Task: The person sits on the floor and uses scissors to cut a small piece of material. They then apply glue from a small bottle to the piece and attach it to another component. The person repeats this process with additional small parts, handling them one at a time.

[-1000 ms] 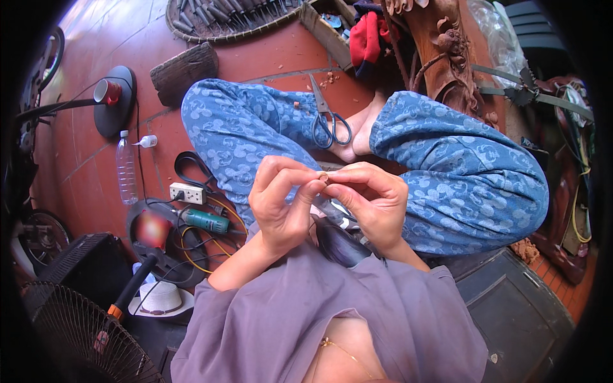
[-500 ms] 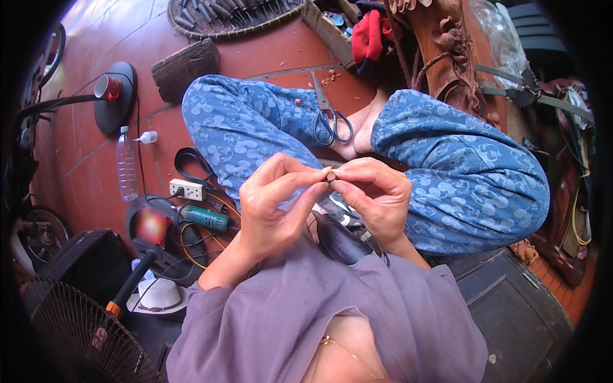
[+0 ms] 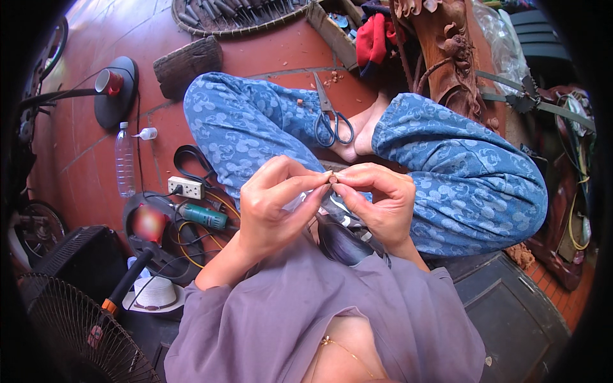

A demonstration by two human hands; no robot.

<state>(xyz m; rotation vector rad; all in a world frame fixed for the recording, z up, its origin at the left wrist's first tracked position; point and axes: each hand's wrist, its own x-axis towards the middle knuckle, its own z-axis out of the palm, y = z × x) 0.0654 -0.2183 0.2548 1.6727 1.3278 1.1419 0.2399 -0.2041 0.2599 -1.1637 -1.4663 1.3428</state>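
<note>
I see my left hand point(image 3: 271, 204) and right hand point(image 3: 377, 201) pinching a tiny brown bead-like piece point(image 3: 332, 179) between their fingertips above my lap, a touch lower than half a second ago (blue-handled scissors point(image 3: 329, 118) lie unmoved on the blue patterned trousers point(image 3: 255, 127))

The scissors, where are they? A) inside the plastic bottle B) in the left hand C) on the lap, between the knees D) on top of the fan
C: the scissors lie on the blue patterned trousers between the knees, while the left hand and right hand pinch a tiny brown piece together.
</note>
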